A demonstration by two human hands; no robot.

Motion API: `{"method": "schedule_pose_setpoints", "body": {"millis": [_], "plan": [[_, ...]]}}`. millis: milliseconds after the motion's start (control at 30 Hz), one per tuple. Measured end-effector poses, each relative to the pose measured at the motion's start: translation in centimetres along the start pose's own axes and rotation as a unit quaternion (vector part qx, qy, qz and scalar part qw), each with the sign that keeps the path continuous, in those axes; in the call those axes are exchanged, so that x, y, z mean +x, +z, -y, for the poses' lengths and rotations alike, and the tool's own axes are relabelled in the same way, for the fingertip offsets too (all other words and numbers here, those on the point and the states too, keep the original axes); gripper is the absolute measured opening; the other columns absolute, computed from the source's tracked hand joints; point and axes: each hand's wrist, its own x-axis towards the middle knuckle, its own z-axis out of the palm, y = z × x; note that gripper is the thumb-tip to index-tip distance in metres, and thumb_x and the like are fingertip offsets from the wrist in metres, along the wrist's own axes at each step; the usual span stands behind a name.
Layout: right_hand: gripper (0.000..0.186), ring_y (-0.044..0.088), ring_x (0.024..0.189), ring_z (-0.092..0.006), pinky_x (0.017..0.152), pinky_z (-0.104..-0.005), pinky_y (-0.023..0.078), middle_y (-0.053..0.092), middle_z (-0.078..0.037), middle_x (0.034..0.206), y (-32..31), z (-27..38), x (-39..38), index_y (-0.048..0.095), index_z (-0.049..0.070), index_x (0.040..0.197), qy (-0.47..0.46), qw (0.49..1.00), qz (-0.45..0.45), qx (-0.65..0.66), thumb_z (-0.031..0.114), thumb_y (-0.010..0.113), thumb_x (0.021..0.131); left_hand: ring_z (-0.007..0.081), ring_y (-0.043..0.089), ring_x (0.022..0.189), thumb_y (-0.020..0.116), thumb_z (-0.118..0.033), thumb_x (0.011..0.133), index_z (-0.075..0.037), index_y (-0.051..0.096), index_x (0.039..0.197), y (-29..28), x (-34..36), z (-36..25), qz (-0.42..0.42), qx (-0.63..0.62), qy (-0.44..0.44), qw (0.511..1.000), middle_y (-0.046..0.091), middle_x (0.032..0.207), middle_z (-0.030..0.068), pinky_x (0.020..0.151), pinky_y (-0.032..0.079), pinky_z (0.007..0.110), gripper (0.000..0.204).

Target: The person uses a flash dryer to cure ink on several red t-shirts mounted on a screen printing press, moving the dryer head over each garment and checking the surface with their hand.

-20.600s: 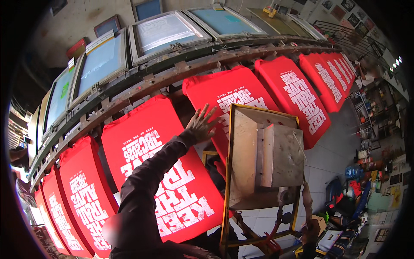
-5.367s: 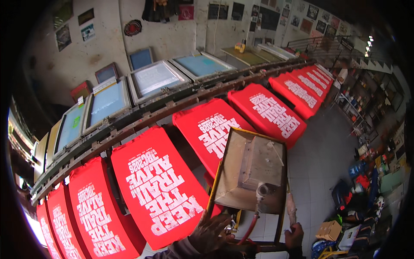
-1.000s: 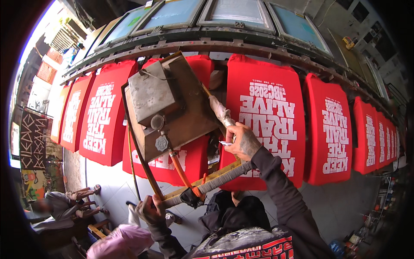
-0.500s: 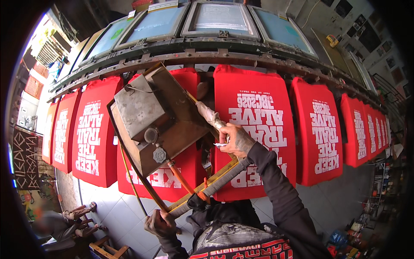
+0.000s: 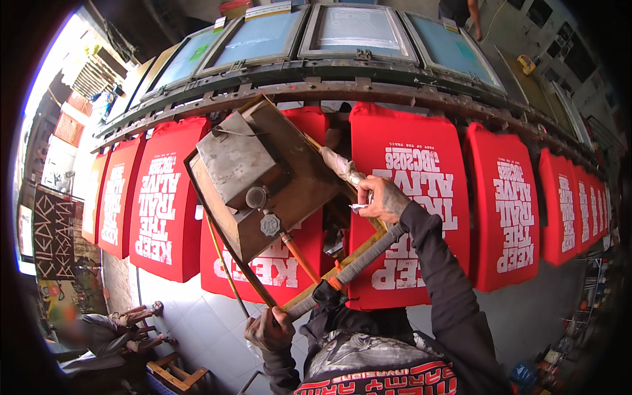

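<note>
A brown, box-topped metal heater hood [image 5: 289, 145] hangs tilted over a red shirt [image 5: 263, 280]. Its frame has a grey-wrapped handle bar [image 5: 368, 253], and an orange hose [image 5: 299, 257] runs from its round knob [image 5: 269, 224]. My left hand [image 5: 270, 329] is closed around the frame's near left end. My right hand [image 5: 385, 199] pinches a small white object [image 5: 359, 206], whose kind I cannot make out. It sits by the frame's right end, against the wrapped side tube [image 5: 341, 166]. Another red shirt [image 5: 411, 138], printed in white, lies flat beneath my right forearm.
More printed red shirts [image 5: 503, 197] lie in a row to both sides. Beyond a dark metal rail [image 5: 289, 89], framed screens [image 5: 359, 33] lean back. A person's arm [image 5: 474, 20] shows at the far right; a seated person [image 5: 112, 332] is at lower left, near a wooden stool [image 5: 174, 375].
The whole scene has shifted right in view, with the heater and both hands keeping about the same place over the shirts. A person's arm has come into sight at the far right.
</note>
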Motion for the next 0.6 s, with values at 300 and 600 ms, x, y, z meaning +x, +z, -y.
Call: {"method": "schedule_pose_setpoints", "body": {"millis": [300, 600], "plan": [[0.023, 0.061, 0.075, -0.0158, 0.068, -0.0328, 0.048, 0.060, -0.006, 0.080, -1.9, -0.9, 2.0, 0.059, 0.004, 0.076, 0.017, 0.999, 0.027, 0.012, 0.008, 0.082, 0.072, 0.0295, 0.049, 0.040, 0.061, -0.015, 0.090, -0.009, 0.056, 0.064, 0.3, 1.9, -3.1, -0.018, -0.032, -0.011, 0.999, 0.049, 0.047, 0.0091, 0.049, 0.037, 0.041, 0.028], [0.024, 0.058, 0.073, -0.0145, 0.066, -0.0322, 0.047, 0.059, -0.005, 0.083, -1.7, -0.8, 2.0, 0.060, 0.003, 0.078, 0.023, 0.999, 0.037, 0.007, 0.009, 0.082, 0.073, 0.0200, 0.049, 0.040, 0.067, -0.022, 0.087, -0.013, 0.060, 0.067, 1.5, 0.3, -2.1, -0.036, -0.004, -0.029, 0.999, 0.048, 0.046, 0.0005, 0.060, 0.042, 0.035, 0.023]]}}
